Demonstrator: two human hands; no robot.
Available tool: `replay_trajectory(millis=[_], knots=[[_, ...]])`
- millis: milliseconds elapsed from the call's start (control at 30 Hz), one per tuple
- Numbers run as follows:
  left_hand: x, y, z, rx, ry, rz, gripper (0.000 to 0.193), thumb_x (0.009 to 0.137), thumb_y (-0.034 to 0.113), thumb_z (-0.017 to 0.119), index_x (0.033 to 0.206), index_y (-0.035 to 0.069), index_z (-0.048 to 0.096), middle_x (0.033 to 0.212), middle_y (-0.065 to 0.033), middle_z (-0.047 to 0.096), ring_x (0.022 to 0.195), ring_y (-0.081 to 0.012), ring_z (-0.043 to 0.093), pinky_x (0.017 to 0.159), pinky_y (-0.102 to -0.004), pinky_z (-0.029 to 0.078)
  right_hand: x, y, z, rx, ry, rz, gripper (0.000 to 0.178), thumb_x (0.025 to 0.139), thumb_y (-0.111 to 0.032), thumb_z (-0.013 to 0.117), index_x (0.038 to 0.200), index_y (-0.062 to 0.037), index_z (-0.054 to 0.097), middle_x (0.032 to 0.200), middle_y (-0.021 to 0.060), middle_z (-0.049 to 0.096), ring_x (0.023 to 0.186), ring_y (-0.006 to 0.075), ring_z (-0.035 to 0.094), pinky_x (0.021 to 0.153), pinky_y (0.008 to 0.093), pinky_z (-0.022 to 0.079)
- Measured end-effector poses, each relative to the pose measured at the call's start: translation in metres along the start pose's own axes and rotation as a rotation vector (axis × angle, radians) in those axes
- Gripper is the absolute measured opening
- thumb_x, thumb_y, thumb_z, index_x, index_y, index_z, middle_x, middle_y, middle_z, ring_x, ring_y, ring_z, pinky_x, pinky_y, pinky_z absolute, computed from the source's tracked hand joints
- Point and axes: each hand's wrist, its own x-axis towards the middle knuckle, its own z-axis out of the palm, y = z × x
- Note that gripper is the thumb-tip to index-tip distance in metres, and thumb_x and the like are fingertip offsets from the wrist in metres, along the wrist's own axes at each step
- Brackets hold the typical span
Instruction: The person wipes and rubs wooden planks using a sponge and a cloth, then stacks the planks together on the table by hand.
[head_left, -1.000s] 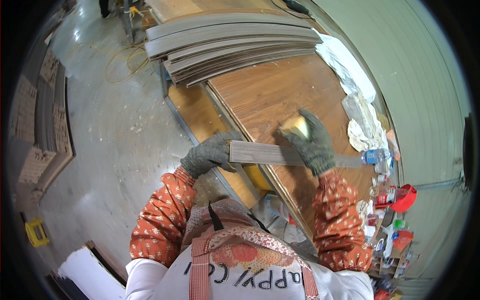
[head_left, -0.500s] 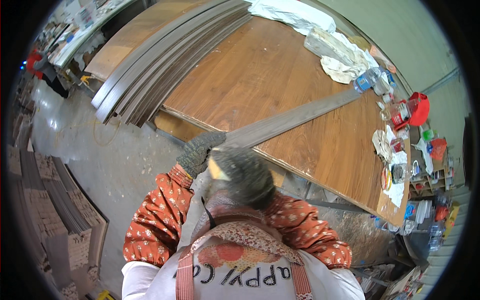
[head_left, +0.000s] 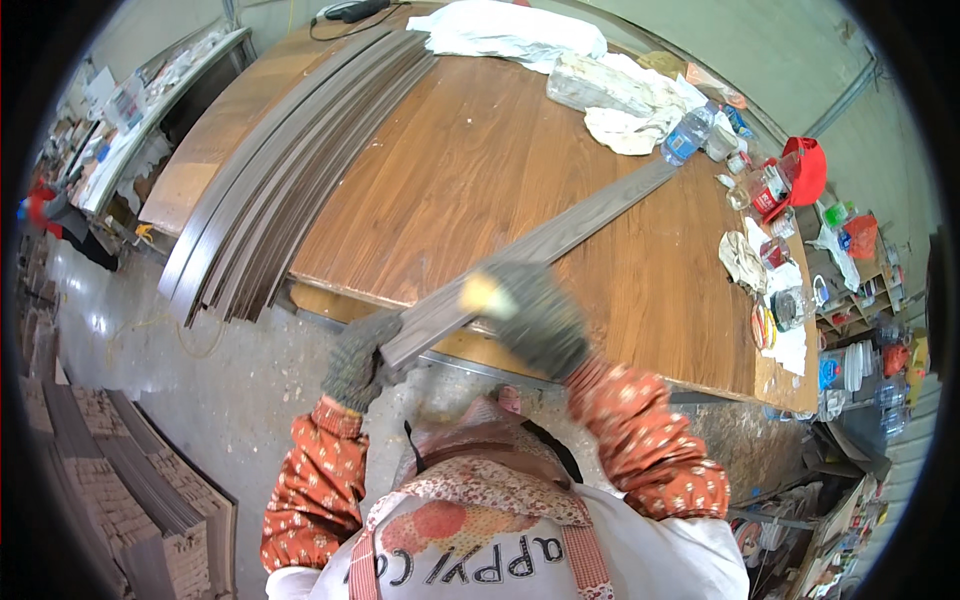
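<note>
A long grey wood-grain strip point(head_left: 590, 222) lies slantwise across the brown table point(head_left: 460, 190), its near end jutting past the front edge. My left hand point(head_left: 358, 362), in a dark grey knit glove, is closed around that near end. Over the strip, a little farther up, is my right hand point(head_left: 545, 318), gloved alike and smeared by motion. It grips a small pale yellow block or pad point(head_left: 486, 296), too blurred to name more exactly. The strip's far end reaches a clear plastic bottle point(head_left: 688, 135) with a blue label.
Several grey strips point(head_left: 290, 170) are stacked at the table's left. White cloths point(head_left: 510, 30), bottles and a red cap point(head_left: 806, 172) line the far and right edges. More boards point(head_left: 130, 480) stand on the floor at lower left. A person point(head_left: 70, 225) is at far left.
My right hand has moved forward and right along the strip, away from my left hand. My left hand is slightly lower and left, still on the strip's end. The whole view has shifted.
</note>
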Motion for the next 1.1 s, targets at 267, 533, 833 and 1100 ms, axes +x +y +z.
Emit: replay_trajectory(millis=[267,533,833,1100], knots=[[-0.013,-0.017,0.004,-0.567,0.099,-0.213,0.033,0.081,0.025,0.065,0.104,0.003,0.057,0.078,-0.0134,0.061,0.048,-0.0211,0.059,0.034,-0.0254,0.044,-0.003,0.106,-0.033,0.033,0.039,0.544,0.038,0.082,-0.026,0.064,0.112,-0.0031,0.058,0.105,0.0181,0.059,0.094,0.0332,0.058,0.083,0.0389,0.048],[-0.029,-0.036,-0.021,-0.431,0.417,-0.187,0.028,0.082,0.017,0.063,0.105,0.003,0.059,0.089,-0.0109,0.062,0.055,-0.0194,0.06,0.039,-0.0268,0.049,-0.014,0.157,-0.01,0.144,0.055,0.063,0.034,0.08,-0.011,0.06,0.113,-0.0048,0.058,0.111,0.016,0.059,0.104,0.0325,0.056,0.092,0.043,0.043],[-0.033,-0.028,-0.021,-0.065,0.508,-0.181,0.033,0.079,0.025,0.065,0.104,0.005,0.06,0.085,-0.0098,0.061,0.051,-0.0189,0.058,0.036,-0.0258,0.045,-0.005,0.372,-0.083,0.223,0.366,0.775,0.052,0.078,-0.023,0.069,0.123,-0.0048,0.051,0.111,0.0188,0.058,0.099,0.0342,0.057,0.088,0.0402,0.046],[-0.041,-0.026,-0.034,-0.18,0.643,-0.219,0.03,0.08,0.026,0.068,0.099,0.005,0.061,0.076,-0.0079,0.062,0.045,-0.0159,0.054,0.031,-0.0255,0.04,-0.014,0.341,-0.075,0.037,0.157,0.538,0.057,0.075,-0.025,0.072,0.123,-0.0024,0.051,0.112,0.0182,0.059,0.103,0.031,0.057,0.09,0.0387,0.045]])
